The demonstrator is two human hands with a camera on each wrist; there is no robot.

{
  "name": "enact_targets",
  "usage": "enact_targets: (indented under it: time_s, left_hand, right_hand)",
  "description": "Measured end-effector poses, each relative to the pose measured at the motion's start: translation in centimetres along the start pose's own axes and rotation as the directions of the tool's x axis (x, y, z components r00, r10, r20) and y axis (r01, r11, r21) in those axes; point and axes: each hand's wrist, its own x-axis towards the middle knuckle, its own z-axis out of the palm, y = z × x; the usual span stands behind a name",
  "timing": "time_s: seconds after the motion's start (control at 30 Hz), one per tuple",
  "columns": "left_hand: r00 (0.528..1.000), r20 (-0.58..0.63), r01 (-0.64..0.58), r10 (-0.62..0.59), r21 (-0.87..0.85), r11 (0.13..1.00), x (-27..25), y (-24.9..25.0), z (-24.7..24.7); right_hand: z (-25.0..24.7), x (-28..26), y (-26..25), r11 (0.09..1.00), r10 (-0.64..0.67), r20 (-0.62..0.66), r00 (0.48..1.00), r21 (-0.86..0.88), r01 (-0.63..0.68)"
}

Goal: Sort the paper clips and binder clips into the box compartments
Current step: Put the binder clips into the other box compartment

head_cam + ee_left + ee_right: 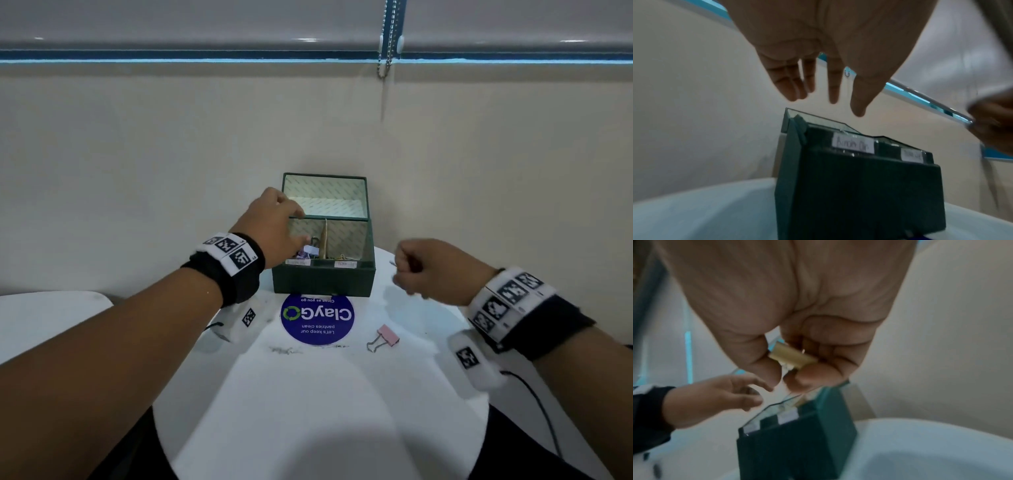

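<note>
A dark green box (322, 279) with its lid up stands at the far edge of the round white table (308, 394); a divider splits it into a left compartment with binder clips (308, 251) and a right one with paper clips (337, 257). My left hand (274, 222) hovers over the left compartment with straight, spread fingers (833, 84) and holds nothing. My right hand (421, 265) is curled to the right of the box, and its fingers grip a yellow binder clip (793, 357). A pink binder clip (385, 337) lies on the table. Loose paper clips (284, 350) lie near the front.
A blue round "ClayGo" sticker (317, 317) sits in front of the box. Two white labels (853, 145) mark the box's front rim. A beige wall (171, 154) stands right behind the box. A second white table (51, 318) is at the left. A black cable (537, 401) trails from my right wrist.
</note>
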Motion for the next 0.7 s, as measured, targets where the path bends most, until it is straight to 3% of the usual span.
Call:
enact_targets:
  time_s: [0.1, 0.2, 0.23, 0.3, 0.37, 0.47, 0.53, 0.6, 0.7]
  left_hand:
    - [0.975, 0.107, 0.199, -0.197, -0.005, 0.98, -0.7, -0.1, 0.5]
    - [0.947, 0.202, 0.295, -0.249, -0.244, 0.924, -1.1, -0.9, 1.2]
    - [0.939, 0.229, 0.33, -0.258, -0.377, 0.865, -1.3, -1.4, 1.4]
    - [0.902, 0.298, 0.432, -0.313, -0.642, 0.633, -1.7, -2.0, 1.4]
    - [0.878, 0.334, 0.466, -0.344, -0.764, 0.447, -2.3, -2.2, 1.3]
    - [0.892, 0.308, 0.435, -0.33, -0.782, 0.447, -2.7, -2.6, 2.0]
    - [0.894, 0.306, 0.429, -0.326, -0.795, 0.428, -2.6, -2.9, 2.5]
    - [0.899, 0.302, 0.418, -0.318, -0.811, 0.409, -2.6, -3.2, 2.9]
    - [0.905, 0.293, 0.403, -0.309, -0.822, 0.402, -2.5, -3.6, 3.4]
  right_hand:
    - [0.0, 3.0, -3.6, 0.996, -0.089, -0.125, 0.988, -0.016, 0.087]
    - [0.7, 5.7, -6.4, 0.991, -0.127, -0.163, 0.978, 0.011, 0.131]
    - [0.9, 6.4, -7.0, 0.991, -0.132, -0.143, 0.981, 0.01, 0.134]
    - [1.4, 7.5, -7.6, 0.992, -0.114, -0.026, 0.993, -0.053, 0.113]
    - [1.8, 7.6, -7.7, 0.982, -0.074, 0.046, 0.996, -0.169, 0.081]
    - [2.1, 5.6, -7.0, 0.961, -0.137, -0.024, 0.99, -0.247, 0.127]
    - [2.7, 3.8, -5.4, 0.936, -0.096, 0.13, 0.987, -0.325, 0.134]
    - [3.9, 1.7, -3.4, 0.903, 0.01, 0.318, 0.948, -0.411, 0.128]
    - [5.8, -0.5, -0.7, 0.852, 0.049, 0.389, 0.92, -0.497, 0.165]
